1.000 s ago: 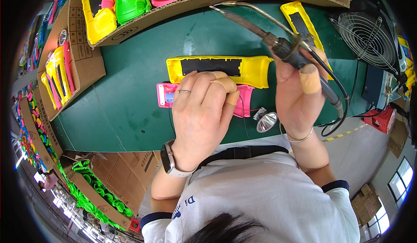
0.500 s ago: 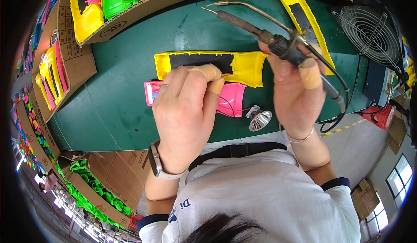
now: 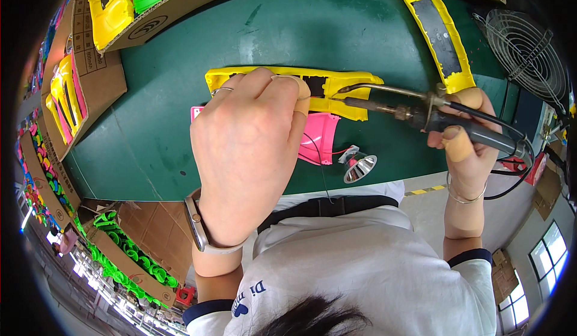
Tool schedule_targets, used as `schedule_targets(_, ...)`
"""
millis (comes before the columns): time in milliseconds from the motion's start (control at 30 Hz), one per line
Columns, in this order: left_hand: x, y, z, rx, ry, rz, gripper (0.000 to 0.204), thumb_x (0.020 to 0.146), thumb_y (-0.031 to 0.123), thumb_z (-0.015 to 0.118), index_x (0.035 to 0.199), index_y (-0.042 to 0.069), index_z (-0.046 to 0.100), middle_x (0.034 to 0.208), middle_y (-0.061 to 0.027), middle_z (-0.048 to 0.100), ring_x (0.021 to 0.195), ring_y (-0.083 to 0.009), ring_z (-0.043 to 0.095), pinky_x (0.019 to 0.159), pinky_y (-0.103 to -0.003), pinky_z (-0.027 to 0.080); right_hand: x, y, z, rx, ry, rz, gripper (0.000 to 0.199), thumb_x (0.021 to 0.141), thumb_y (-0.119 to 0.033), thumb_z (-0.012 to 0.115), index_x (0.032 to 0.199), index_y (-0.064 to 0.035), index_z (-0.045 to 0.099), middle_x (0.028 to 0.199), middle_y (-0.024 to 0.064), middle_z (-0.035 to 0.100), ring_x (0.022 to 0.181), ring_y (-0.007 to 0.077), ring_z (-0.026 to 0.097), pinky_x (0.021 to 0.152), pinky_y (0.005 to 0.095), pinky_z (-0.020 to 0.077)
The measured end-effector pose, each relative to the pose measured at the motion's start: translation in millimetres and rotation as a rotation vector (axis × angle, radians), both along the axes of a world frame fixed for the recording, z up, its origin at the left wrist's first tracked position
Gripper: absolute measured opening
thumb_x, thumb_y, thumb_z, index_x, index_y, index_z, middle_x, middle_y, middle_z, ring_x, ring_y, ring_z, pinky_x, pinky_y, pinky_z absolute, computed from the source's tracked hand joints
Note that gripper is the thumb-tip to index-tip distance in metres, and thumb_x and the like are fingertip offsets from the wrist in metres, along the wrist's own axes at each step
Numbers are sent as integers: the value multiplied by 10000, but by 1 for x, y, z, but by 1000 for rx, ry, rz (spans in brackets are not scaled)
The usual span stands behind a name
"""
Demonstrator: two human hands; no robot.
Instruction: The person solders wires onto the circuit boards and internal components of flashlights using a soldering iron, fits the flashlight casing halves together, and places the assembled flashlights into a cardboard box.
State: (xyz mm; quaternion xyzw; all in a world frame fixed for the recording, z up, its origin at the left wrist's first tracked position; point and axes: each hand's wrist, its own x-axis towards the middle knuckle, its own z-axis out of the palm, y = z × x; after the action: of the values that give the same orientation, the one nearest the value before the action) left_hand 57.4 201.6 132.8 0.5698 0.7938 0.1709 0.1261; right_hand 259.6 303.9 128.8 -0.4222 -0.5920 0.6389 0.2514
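My right hand (image 3: 466, 152) grips a soldering iron (image 3: 481, 133) with a thin metal feed tube (image 3: 409, 92) along it. The iron points left, its tip over the right part of a yellow plastic shell (image 3: 354, 110) with a black panel inside. Covering that shell's left half is my left hand (image 3: 243, 140), fingers pinched together; what they hold is hidden behind the hand. A pink plastic shell (image 3: 321, 136) lies nearer me, partly under the left hand. Thin wires run from it to a small silver reflector (image 3: 362, 169) on the green table (image 3: 282, 29).
Another yellow shell (image 3: 461, 82) with a black panel lies at the back right, beside a wire fan guard (image 3: 523, 53). A cardboard carton (image 3: 186, 8) of coloured shells spans the back left. A second carton (image 3: 105, 89) stands at the left. The iron's black cable (image 3: 529, 161) loops at the right.
The soldering iron has come down from its raised position, with my right hand moving right and nearer. Its tip is now over the yellow shell. My left hand has shifted slightly left, still pinched.
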Motion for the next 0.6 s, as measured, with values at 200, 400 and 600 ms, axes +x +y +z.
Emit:
schedule_targets(200, -1, 1, -1, -8, 60, -23, 53, 669, 40, 628, 712, 51, 600, 692, -58, 579, 565, -220, 541, 513, -297, 435, -2, -4, -9, 95, -102, 115, 273, 648, -100, 686, 862, 20, 566, 747, 36, 553, 675, 93, 502, 620, 207, 413)
schedule_targets(400, -2, 1, 0, -18, 35, -18, 48, 664, 38, 627, 701, 53, 599, 682, -54, 577, 556, -219, 539, 506, -296, 430, -5, -6, -10, 67, -112, 81, 285, 643, -100, 692, 865, 22, 563, 755, 38, 554, 666, 85, 501, 615, 196, 412)
schedule_targets(600, -3, 2, 0, -31, 57, -40, 54, 656, 36, 624, 695, 58, 594, 673, -54, 569, 551, -224, 535, 500, -304, 426, -7, -9, -7, 87, -144, 80, 280, 652, -86, 686, 870, 26, 550, 768, 45, 560, 665, 84, 519, 605, 192, 422)
